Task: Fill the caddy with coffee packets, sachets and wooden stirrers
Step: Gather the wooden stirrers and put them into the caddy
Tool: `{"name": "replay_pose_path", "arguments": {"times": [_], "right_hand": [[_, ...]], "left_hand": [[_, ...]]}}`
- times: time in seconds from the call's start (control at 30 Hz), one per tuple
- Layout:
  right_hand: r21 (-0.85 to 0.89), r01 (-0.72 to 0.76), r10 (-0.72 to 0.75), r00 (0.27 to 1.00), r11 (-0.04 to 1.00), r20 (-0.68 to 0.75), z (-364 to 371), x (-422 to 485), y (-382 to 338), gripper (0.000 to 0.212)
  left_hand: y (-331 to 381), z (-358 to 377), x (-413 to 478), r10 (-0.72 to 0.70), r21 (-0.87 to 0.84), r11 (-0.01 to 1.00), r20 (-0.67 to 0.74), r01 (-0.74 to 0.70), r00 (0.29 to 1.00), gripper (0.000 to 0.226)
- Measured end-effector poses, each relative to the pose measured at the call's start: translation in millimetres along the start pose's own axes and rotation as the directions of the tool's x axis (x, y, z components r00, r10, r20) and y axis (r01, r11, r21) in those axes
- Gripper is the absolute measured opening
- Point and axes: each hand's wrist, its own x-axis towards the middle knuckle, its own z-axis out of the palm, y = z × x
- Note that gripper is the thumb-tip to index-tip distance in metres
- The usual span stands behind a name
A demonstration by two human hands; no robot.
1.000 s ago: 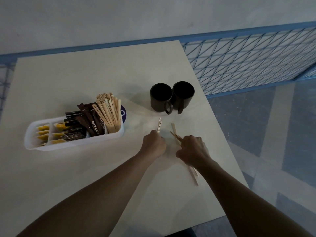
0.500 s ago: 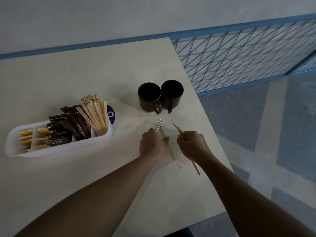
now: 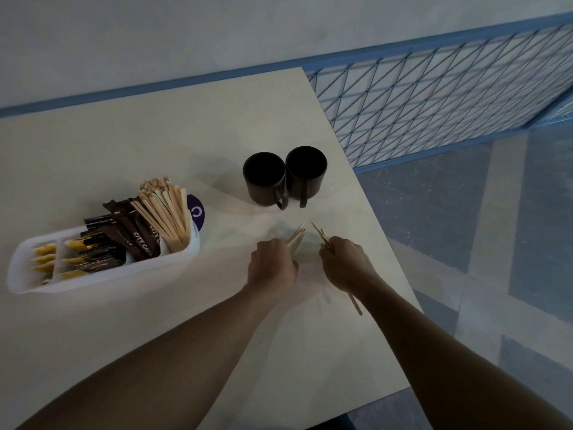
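A white caddy [image 3: 102, 279] sits on the left of the table. It holds yellow sachets [image 3: 45, 259], dark brown coffee packets [image 3: 130, 234] and a bundle of upright wooden stirrers [image 3: 169, 209]. To its right, my left hand [image 3: 271, 266] is closed around a few wooden stirrers [image 3: 297, 235] whose tips stick out above the fist. My right hand [image 3: 345, 265] grips other stirrers [image 3: 321, 232], with one end showing below the wrist [image 3: 356, 304]. Both hands hover close together just above the tabletop.
Two dark mugs [image 3: 283, 176] stand side by side just beyond my hands. A purple round label [image 3: 197, 212] lies behind the caddy's right end. The table's right edge [image 3: 387, 243] is near my right hand, with blue mesh railing [image 3: 434, 97] and floor beyond.
The last loose stirrers have come off the table into my hands. Both fists have lifted slightly and stayed close together.
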Motion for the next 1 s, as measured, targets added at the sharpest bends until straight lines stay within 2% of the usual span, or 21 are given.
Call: {"name": "replay_pose_path", "arguments": {"times": [0.33,0.7,1.0], "right_hand": [[0.054,-0.012,0.01,1.0,0.998,0.027,6.3,-0.3,-3.5,0.026],[0.048,0.007,-0.007,1.0,0.999,-0.001,7.8,-5.8,-6.2,0.026],[0.056,0.009,-0.009,1.0,0.998,-0.002,10.1,-7.9,-4.1,0.026]], "left_hand": [[-9.5,-3.6,-1.8,-0.01,0.037,0.999,0.072,0.007,0.997,0.036],[-13.7,-12.5,-5.8,0.013,0.144,0.989,0.025,-0.016,1.0,0.034],[-22.3,-12.2,-9.0,0.055,0.106,0.993,0.005,-0.055,0.998,0.036]]}}
